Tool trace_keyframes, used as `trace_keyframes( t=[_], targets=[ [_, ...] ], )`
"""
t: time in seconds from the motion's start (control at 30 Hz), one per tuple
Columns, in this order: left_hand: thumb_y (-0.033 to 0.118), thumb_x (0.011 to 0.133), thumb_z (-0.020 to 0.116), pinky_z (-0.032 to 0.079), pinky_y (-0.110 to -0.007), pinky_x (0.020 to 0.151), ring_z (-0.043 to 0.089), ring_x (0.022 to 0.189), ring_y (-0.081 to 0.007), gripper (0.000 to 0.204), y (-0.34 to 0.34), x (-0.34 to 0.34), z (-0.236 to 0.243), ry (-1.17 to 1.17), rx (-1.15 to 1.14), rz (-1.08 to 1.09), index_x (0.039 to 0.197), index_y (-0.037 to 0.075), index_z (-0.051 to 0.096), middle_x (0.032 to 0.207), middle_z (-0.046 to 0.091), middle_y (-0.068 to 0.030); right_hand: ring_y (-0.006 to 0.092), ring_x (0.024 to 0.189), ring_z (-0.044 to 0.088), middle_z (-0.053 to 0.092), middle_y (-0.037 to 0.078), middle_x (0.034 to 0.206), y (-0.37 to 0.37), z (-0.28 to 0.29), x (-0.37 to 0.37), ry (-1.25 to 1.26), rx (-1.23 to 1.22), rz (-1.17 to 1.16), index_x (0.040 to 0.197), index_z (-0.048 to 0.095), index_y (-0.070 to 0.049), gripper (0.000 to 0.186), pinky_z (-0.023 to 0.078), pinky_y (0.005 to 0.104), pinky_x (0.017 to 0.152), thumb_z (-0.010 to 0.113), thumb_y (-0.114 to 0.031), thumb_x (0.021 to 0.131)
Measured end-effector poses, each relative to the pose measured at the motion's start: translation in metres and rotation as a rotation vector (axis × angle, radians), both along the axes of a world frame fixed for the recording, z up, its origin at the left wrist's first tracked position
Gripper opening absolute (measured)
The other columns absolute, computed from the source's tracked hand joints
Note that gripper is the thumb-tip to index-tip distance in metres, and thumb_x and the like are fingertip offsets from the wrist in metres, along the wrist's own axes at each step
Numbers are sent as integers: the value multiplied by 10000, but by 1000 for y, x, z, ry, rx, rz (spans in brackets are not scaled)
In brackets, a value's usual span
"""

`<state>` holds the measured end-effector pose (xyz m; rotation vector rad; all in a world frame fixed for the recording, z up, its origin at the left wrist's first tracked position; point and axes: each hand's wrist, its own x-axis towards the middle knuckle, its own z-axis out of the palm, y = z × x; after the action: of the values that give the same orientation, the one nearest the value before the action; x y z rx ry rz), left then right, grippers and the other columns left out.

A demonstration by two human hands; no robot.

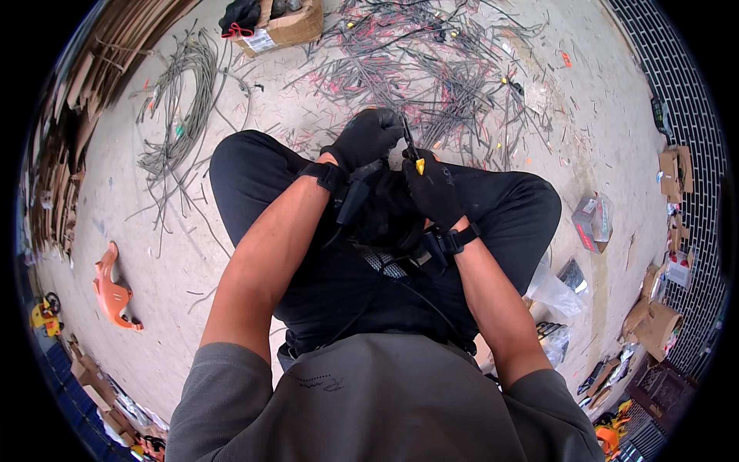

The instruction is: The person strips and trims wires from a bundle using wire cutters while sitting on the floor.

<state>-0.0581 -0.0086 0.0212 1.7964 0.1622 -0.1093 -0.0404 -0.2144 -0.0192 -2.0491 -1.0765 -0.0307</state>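
Both my hands wear black gloves and come together above my crossed legs. My left hand (pixel 369 138) is closed, its fingertips near the upper end of a thin black piece with a yellow end (pixel 419 165); what those fingers hold is hidden. Just to the right, my right hand (pixel 433 189) is closed around this piece, which stands up toward the left fingertips. Its exact kind is too small to make out. Dark straps with small boxes circle both wrists. A dark bundle (pixel 381 212) lies in my lap beneath the hands.
Cut grey and red wires (pixel 431 73) are strewn ahead. To the left lie a grey cable coil (pixel 188 100) and an orange plastic part (pixel 110 289). A cardboard box (pixel 296 29) stands ahead. A small box (pixel 591 223) and clear plastic bags (pixel 556 289) sit at right.
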Motion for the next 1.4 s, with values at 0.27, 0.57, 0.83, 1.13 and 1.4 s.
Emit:
trace_keyframes(
  t=[0.27, 0.57, 0.83, 1.13, 1.4],
  targets=[
    [114, 873, 545, 431, -274, 581, 473, 624, -74, 145, -2, -2, 8, 8, -67, 1, 790, 9, 600, 659, 536, -4, 391, 883, 543, 570, 230, 920, 0, 6, 0, 59, -59, -9, 1027, 573, 35, 224, 444, 437, 746, 586, -155, 908],
    [161, 930, 514, 459, -256, 588, 546, 626, -80, 204, 3, 0, 8, 127, -146, -60, 845, 16, 631, 697, 601, -11, 394, 885, 560, 591, 217, 948, 0, -2, 0, 60, -95, -62, 1055, 590, 15, 243, 456, 445, 764, 588, -168, 894],
    [227, 972, 486, 491, -251, 641, 606, 674, -109, 277, 11, 0, 5, 243, -389, -124, 978, 22, 672, 768, 658, -42, 398, 901, 596, 598, 248, 1046, -3, 10, 0, -20, -113, -44, 1097, 605, 2, 261, 488, 444, 753, 600, -95, 855],
    [224, 968, 515, 484, -247, 698, 598, 738, -106, 262, 13, 0, 4, 83, -246, -174, 970, 3, 654, 818, 646, -28, 398, 875, 567, 590, 223, 980, -4, 18, 2, -289, -141, -5, 1047, 594, 31, 227, 446, 470, 763, 571, -146, 907],
    [216, 959, 529, 459, -214, 647, 566, 687, -82, 224, 12, 1, -2, 225, -449, -56, 946, 27, 649, 761, 620, -9, 390, 876, 572, 596, 222, 971, -4, 8, 2, -40, -94, -21, 1031, 603, 34, 216, 467, 448, 753, 579, -140, 903]
  ],
)
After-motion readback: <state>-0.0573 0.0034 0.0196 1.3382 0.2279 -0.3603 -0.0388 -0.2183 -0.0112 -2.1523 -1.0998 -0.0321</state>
